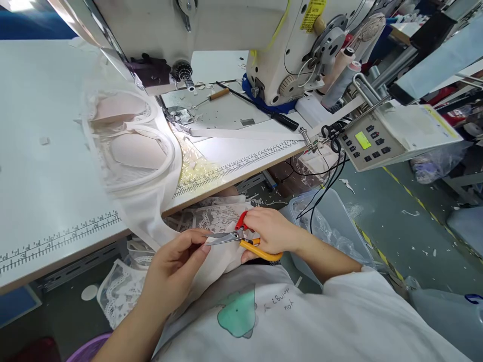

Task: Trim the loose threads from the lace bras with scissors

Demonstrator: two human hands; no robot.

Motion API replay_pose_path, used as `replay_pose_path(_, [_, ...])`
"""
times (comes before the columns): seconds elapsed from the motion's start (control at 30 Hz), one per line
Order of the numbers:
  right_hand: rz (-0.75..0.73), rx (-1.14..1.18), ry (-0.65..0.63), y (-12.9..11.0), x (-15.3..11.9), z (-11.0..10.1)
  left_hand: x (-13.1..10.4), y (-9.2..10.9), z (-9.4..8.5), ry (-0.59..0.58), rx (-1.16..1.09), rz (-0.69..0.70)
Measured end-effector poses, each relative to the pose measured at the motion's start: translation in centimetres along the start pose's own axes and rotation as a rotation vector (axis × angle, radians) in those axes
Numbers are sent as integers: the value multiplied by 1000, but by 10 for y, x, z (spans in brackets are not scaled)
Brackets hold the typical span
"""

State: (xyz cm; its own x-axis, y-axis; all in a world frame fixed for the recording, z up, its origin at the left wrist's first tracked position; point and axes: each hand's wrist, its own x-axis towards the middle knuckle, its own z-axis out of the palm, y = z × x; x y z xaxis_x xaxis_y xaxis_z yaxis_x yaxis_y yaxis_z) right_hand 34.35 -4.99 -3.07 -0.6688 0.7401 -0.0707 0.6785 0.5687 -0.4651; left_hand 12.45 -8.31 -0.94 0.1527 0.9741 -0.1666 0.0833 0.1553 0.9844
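In my right hand (269,229) is a pair of scissors (260,250) with one red and one orange handle. Their blades point left and lie at the fingertips of my left hand (183,259). That hand pinches the edge of white fabric, which belongs to or overlaps a white bra (141,151). The bra's cups rest on the table under the sewing machine head, and its band hangs over the front edge towards my lap. White lace pieces (123,291) hang below the table edge. Whether the blades are closed on the fabric is hard to see.
A white sewing machine (226,25) stands over the table (45,166), whose front edge carries a printed ruler. A screwdriver (285,121) and a wooden-handled awl (219,94) lie behind. To the right are a control box (372,141), cables and a clear plastic bin (341,211).
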Motion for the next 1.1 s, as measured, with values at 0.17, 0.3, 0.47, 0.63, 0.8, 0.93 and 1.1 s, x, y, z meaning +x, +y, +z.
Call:
replay_pose_path(0.17, [23,-47,-22,-4,0,-1,-2,10,4,80,16,-29])
replay_pose_path(0.3, [42,-67,-34,-5,0,-2,-2,9,0,78,21,-46])
replay_pose_path(0.47, [41,-12,10,-5,-1,3,-2,7,-3,69,21,-46])
replay_pose_path(0.63, [29,55,50,-4,0,11,-1,9,-2,76,12,-32])
replay_pose_path(0.8, [44,66,19,-7,0,6,-2,9,-3,89,10,-42])
replay_pose_path(0.93, [35,63,10,-9,-1,2,-4,7,-5,76,37,-38])
replay_pose_path(1.1, [53,39,37,-12,-2,2,-4,5,-6,89,38,-22])
